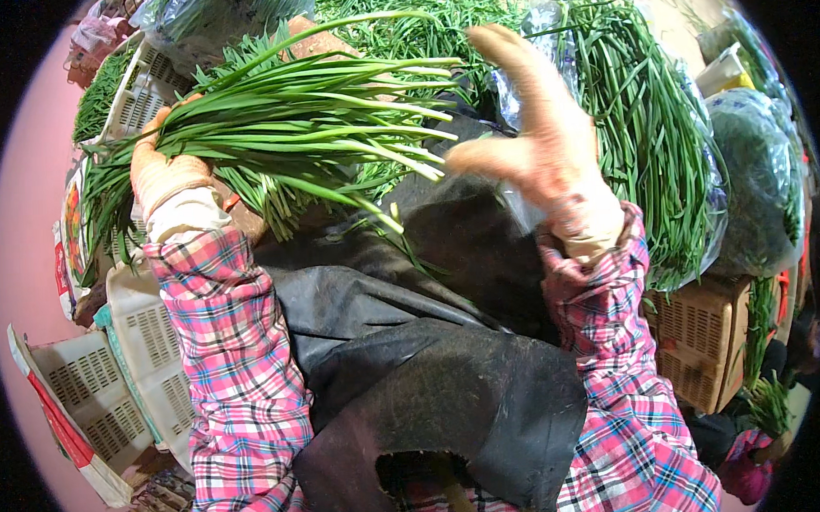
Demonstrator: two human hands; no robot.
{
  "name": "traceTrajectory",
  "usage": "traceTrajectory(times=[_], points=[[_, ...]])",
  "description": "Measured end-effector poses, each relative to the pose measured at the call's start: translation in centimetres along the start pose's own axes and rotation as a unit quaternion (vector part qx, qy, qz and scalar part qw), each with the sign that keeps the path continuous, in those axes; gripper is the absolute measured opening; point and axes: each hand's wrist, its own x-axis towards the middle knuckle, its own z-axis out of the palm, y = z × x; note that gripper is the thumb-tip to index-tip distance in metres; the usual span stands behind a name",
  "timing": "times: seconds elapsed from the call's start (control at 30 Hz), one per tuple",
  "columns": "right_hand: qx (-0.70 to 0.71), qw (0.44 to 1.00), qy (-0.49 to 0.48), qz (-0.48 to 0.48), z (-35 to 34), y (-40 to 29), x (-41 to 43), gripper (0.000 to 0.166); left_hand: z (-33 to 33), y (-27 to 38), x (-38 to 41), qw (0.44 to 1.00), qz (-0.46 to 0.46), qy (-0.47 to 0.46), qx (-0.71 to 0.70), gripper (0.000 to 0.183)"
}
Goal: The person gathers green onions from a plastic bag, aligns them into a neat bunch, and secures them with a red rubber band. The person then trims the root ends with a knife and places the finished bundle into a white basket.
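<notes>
My left hand (173, 166), in an orange work glove, grips a loose bunch of long green stalks, apparently garlic chives (310, 117), by the leafy part. Their pale cut ends fan out to the right, and their leaf tips hang down past my wrist. Blurred by motion, my right hand (548, 149) wears a similar glove and holds nothing. Its thumb and fingers are spread just right of the cut ends. Beneath the bunch lies another small bundle of stalks (272, 200). A black apron (441, 363) covers my lap, with a few loose stalks on it.
A large pile of chives (643, 139) lies on plastic to the right, above a plastic crate (697, 341). Loose greens (415, 25) spread ahead. Filled plastic bags (749, 176) stand farther right. White crates (148, 326) stand at left. Another person's hand (772, 450) shows at lower right.
</notes>
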Motion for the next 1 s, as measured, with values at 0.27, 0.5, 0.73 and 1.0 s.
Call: traceTrajectory(times=[0.27, 0.5, 0.73, 1.0], points=[[0.1, 0.992, -0.046, 0.065, -3.7, -0.7, 4.0, 0.018, 6.5, -1.7, -7.3, 0.972, 0.122, -0.055, 0.193, 0.028], [0.128, 0.944, -0.183, 0.243, -6.8, 4.0, 2.7, 0.026, 1.7, -9.2, -5.5, 0.733, 0.2, -0.151, 0.633, 0.047], [0.188, 0.922, -0.113, 0.318, -4.3, 9.0, -1.3, 0.021, 1.0, -14.8, -5.3, 0.981, -0.145, 0.002, 0.126, 0.022], [0.082, 0.951, 0.164, 0.249, -10.1, 7.5, -4.2, 0.019, -3.1, -16.7, -2.1, 0.95, -0.051, -0.133, 0.277, 0.025]])
